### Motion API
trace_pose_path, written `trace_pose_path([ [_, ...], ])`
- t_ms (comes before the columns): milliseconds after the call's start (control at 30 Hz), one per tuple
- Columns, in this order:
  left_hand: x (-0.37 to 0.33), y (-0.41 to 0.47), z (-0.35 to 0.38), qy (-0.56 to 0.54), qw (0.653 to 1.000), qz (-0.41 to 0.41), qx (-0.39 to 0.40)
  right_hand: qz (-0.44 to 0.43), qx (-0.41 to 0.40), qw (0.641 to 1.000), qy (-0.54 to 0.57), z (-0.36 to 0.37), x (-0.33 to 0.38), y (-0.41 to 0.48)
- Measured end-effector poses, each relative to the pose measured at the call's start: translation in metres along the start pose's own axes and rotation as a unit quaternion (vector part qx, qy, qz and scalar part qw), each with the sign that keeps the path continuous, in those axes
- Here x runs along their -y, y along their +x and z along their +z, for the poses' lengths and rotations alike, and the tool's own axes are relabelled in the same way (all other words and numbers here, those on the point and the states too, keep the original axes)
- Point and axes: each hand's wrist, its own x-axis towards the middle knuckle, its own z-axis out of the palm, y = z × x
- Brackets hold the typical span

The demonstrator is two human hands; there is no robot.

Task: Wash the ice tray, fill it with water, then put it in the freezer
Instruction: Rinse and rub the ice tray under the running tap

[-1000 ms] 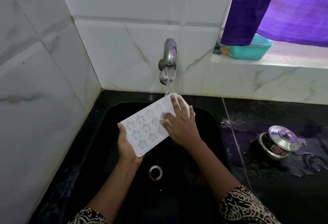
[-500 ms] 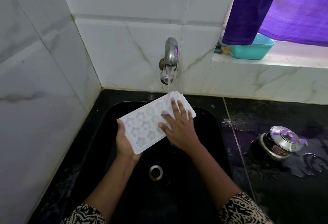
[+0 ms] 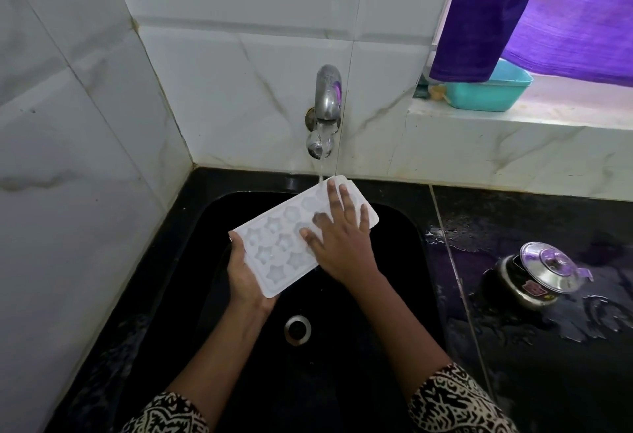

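A white ice tray [image 3: 274,247] with star-shaped cells is held tilted over the black sink [image 3: 394,261]. Its far end sits under the water stream from the steel tap [image 3: 327,96]. My left hand [image 3: 245,275] grips the tray's near short edge from below. My right hand [image 3: 339,237] lies flat on the tray's far half with fingers spread, covering several cells. Water runs onto the tray near my right fingertips.
The sink drain [image 3: 297,329] is below the tray. A steel pot with a lid [image 3: 537,275] stands on the wet black counter to the right. A teal tub [image 3: 486,91] sits on the ledge under a purple curtain [image 3: 486,18]. White tiled walls close the left and back.
My right hand has slid up the tray toward the tap end, and the tray has shifted slightly toward the stream. My left hand keeps its grip.
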Motion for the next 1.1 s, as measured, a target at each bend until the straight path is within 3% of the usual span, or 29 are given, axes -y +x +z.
trace_pose_path([
  [433,-0.003,0.003,-0.005,0.012,1.000,0.020,0.005,-0.015,0.014,0.999,0.028,0.002,-0.010,-0.002],
  [900,-0.003,0.005,0.002,0.023,1.000,0.017,-0.004,-0.007,-0.016,0.999,-0.031,-0.008,-0.008,0.005],
  [1100,-0.008,0.004,0.001,0.023,1.000,0.017,-0.011,-0.023,0.012,1.000,0.016,-0.013,-0.013,0.004],
])
